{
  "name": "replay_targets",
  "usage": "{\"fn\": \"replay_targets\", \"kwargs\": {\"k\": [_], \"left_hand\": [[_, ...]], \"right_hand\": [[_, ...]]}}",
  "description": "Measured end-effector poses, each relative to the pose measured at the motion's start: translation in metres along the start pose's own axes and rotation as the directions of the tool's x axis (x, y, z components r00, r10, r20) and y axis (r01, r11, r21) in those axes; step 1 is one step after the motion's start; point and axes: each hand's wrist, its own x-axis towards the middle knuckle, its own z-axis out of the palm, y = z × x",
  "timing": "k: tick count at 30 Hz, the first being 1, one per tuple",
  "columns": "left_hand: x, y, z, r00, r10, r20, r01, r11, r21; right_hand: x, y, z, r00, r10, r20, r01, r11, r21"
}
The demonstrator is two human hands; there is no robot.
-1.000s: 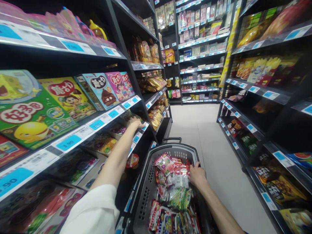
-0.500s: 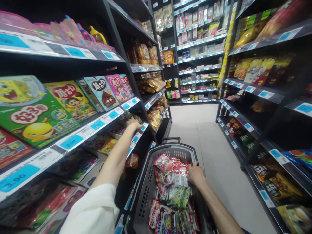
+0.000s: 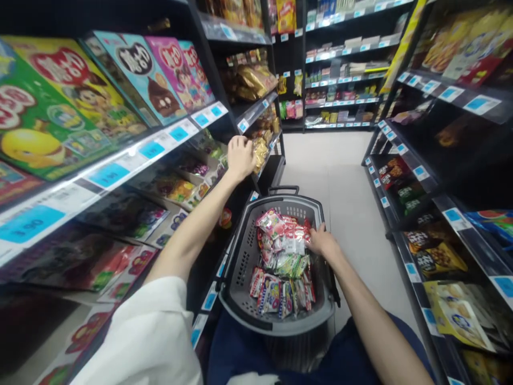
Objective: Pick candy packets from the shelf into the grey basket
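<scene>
My left hand [image 3: 241, 156] is raised at the far end of a left-hand shelf, back of the hand toward me. Its fingers curl out of sight, and anything in them is hidden. Beside it lie display boxes of candy bags [image 3: 176, 187]. My right hand [image 3: 324, 240] is closed over the right rim of a grey plastic shopping basket [image 3: 240, 267], its fingertips partly out of sight inside. Several small candy packets in red, green and blue wrappers [image 3: 294, 266] lie in the basket, which stands close in front of my legs.
Boxed snacks [image 3: 160, 75] line the shelf above my left arm. Gold-wrapped packs [image 3: 256, 83] sit on a farther rack. Snack bags [image 3: 436, 251] fill parts of the right-hand rack [image 3: 444, 206]. Pale floor [image 3: 308, 160] runs between the racks to stocked shelves at the back.
My left hand has drawn up from the shelf, its outstretched fingers now curled. My right hand keeps to the basket rim. The view has tipped downward, bringing my legs into sight.
</scene>
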Motion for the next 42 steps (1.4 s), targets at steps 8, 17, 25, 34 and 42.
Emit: {"fn": "replay_targets", "kwargs": {"k": [8, 17, 25, 34, 42], "left_hand": [[-0.172, 0.060, 0.092, 0.908, 0.107, 0.404, -0.019, 0.976, -0.215], [-0.269, 0.071, 0.159, 0.760, 0.182, 0.623, 0.045, 0.943, -0.330], [-0.283, 0.092, 0.175, 0.725, 0.280, 0.629, 0.078, 0.874, -0.480], [-0.269, 0.095, 0.185, 0.775, 0.358, 0.521, 0.167, 0.678, -0.715], [-0.273, 0.095, 0.190, 0.775, 0.368, 0.514, 0.317, 0.479, -0.819]], "right_hand": [[-0.004, 0.006, 0.009, 0.999, -0.051, -0.007, 0.051, 0.998, -0.042], [-0.008, -0.005, 0.012, 1.000, -0.018, -0.005, 0.017, 0.995, -0.101], [-0.002, -0.014, 0.010, 1.000, 0.022, -0.005, -0.022, 0.988, -0.153], [-0.003, -0.015, 0.015, 0.999, 0.020, -0.032, -0.027, 0.978, -0.206], [-0.003, -0.018, 0.020, 0.998, 0.027, -0.059, -0.039, 0.974, -0.221]]}}
